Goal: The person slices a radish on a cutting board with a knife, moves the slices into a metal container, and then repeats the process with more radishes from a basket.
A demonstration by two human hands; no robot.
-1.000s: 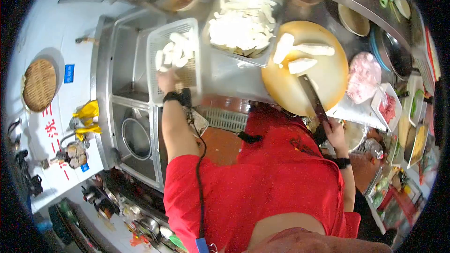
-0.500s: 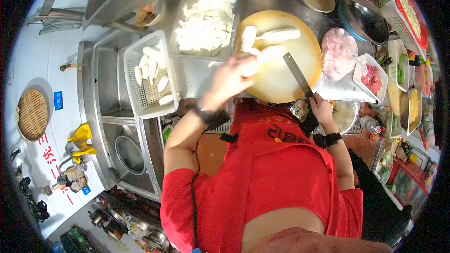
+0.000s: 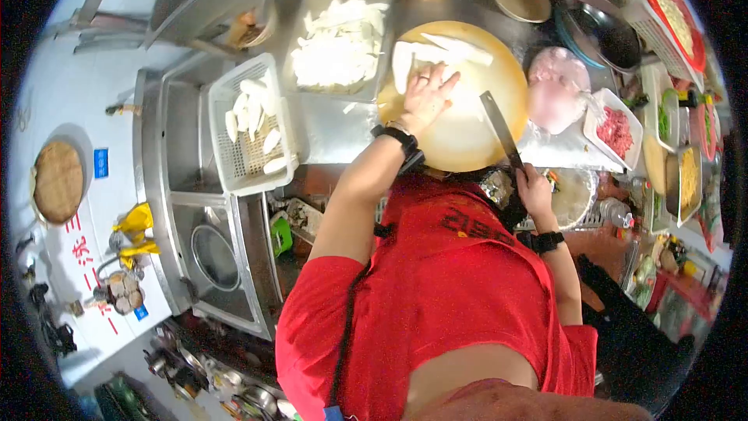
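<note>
My left hand (image 3: 431, 96) rests with its fingers spread on the round yellowish cutting board (image 3: 499, 54), right at the lower ends of the white vegetable pieces. One long white vegetable piece (image 3: 402, 68) stands out left of the fingers, and another split white piece (image 3: 461, 48) lies slantwise above them. What is under the palm is hidden. My right hand (image 3: 534, 189) is wrapped round the handle of a knife (image 3: 502, 131) with a long dark blade. Its blade points up and left over the board's right half, apart from the vegetables.
Left of the board are a clear tub of cut white strips (image 3: 339, 43) and a white basket (image 3: 292, 175) holding whole white pieces. A bag of pink meat (image 3: 557, 82) and a tray of minced meat (image 3: 615, 131) sit to the right. A metal sink (image 3: 187, 148) stands further left.
My left hand, blurred and lower left at the board's edge before, has moved up and right onto the vegetables and spread its fingers. The white pieces lie differently. The knife has barely moved.
</note>
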